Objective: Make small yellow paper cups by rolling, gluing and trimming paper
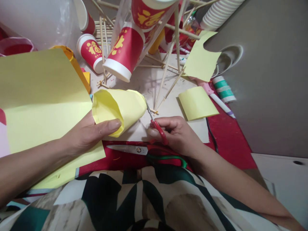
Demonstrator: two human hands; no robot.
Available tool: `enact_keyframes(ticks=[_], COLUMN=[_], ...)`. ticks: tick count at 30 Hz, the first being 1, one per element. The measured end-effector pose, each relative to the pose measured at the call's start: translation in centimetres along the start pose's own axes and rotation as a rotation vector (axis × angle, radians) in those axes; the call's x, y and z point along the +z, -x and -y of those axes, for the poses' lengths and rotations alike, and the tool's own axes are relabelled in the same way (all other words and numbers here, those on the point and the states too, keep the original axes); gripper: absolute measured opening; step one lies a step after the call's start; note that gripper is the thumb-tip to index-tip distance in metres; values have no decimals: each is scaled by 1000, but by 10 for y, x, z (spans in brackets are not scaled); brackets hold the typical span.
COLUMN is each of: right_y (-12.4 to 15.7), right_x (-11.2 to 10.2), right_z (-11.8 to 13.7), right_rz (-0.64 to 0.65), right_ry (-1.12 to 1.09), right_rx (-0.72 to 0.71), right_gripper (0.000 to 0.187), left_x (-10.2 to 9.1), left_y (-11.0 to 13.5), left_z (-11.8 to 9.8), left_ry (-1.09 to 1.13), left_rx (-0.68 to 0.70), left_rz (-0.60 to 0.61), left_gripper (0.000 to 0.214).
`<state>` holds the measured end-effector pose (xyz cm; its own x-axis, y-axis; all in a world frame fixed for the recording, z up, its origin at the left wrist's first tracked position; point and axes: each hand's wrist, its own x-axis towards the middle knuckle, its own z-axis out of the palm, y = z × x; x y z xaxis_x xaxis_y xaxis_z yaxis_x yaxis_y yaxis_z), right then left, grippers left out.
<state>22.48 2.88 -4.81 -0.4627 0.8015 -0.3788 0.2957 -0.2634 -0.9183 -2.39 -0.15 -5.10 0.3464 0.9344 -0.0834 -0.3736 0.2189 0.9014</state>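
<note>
My left hand point(90, 133) grips a curled tube of yellow paper point(120, 107), thumb pressed on its near edge. My right hand point(176, 133) is closed round small red-handled scissors point(156, 126), whose blades reach the tube's right end. A larger pair of scissors point(134, 149) with red and green handles lies on the red table edge just in front of both hands.
A big yellow sheet point(40, 96) covers the left. Red paper cups point(125, 53) hang in a frame of wooden sticks point(168, 70) at the back. Yellow paper squares point(197, 102) lie right of it, by a striped tape roll point(223, 89) and a grey wall point(271, 80).
</note>
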Motion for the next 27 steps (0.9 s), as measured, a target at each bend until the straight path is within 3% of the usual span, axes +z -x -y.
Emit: enact_keyframes(ticks=[8, 17, 27], right_y=[0, -1, 0], right_x=[-1, -1, 0], right_z=[1, 0, -1], right_rz=[16, 5, 15], right_ry=[59, 63, 23], right_rx=[-11, -22, -19], right_gripper=[65, 60, 57], left_x=[-1, 10, 5], left_y=[-1, -7, -7], left_z=[-3, -12, -11], left_ry=[-105, -66, -83], left_rx=[11, 13, 51], left_rz=[25, 30, 67], left_gripper=[51, 70, 74])
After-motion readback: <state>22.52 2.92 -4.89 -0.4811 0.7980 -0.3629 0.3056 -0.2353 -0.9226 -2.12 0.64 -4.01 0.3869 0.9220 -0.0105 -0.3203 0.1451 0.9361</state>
